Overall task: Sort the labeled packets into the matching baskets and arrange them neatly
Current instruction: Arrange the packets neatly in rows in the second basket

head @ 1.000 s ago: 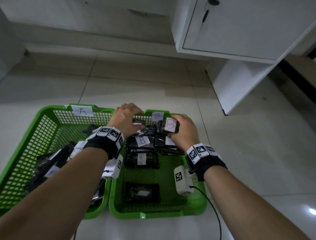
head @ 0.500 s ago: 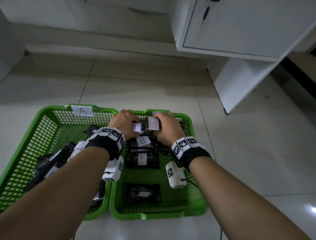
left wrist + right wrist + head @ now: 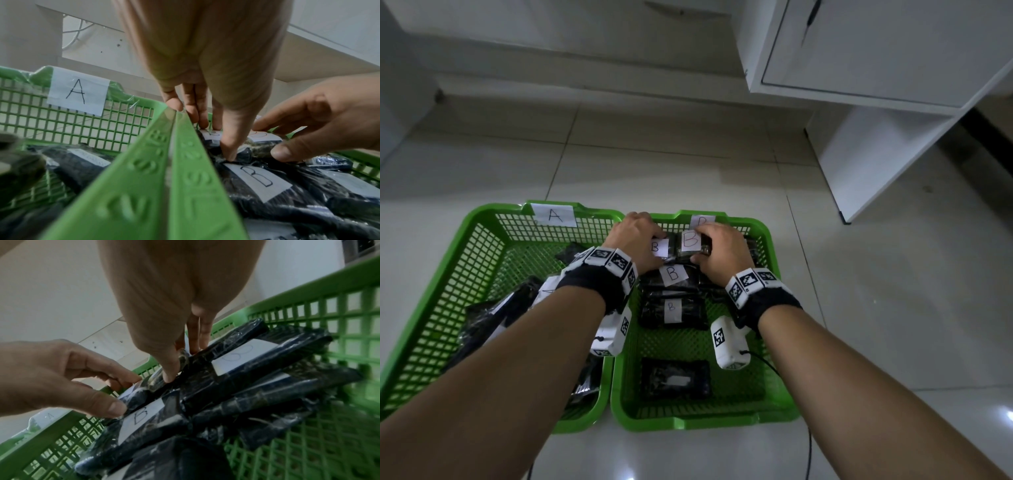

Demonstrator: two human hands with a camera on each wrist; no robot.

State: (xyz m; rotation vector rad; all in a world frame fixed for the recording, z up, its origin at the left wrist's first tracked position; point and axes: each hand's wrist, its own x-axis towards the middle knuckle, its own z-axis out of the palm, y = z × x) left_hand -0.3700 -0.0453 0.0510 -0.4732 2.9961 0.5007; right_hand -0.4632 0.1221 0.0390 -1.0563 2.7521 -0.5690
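Observation:
Two green baskets sit side by side on the floor: basket A (image 3: 482,246) on the left and basket B (image 3: 705,423) on the right. At basket B's far end my left hand (image 3: 640,245) pinches a black packet with a B label (image 3: 661,247) between fingers and thumb (image 3: 230,146). Right beside it my right hand (image 3: 710,246) grips another black packet, lettered B in red (image 3: 692,242). The two packets touch. Two more B packets (image 3: 673,274) (image 3: 671,310) lie in a row nearer me, and one more lies near the front (image 3: 676,378).
Basket A holds several black packets (image 3: 493,315), loosely piled and partly hidden by my left forearm. More packets are stacked against basket B's right wall (image 3: 267,369). A white cabinet (image 3: 876,154) stands on the tiled floor at the back right.
My right hand has carried the red-B packet left and down, until it lies against the packet under my left hand. The left hand has barely moved.

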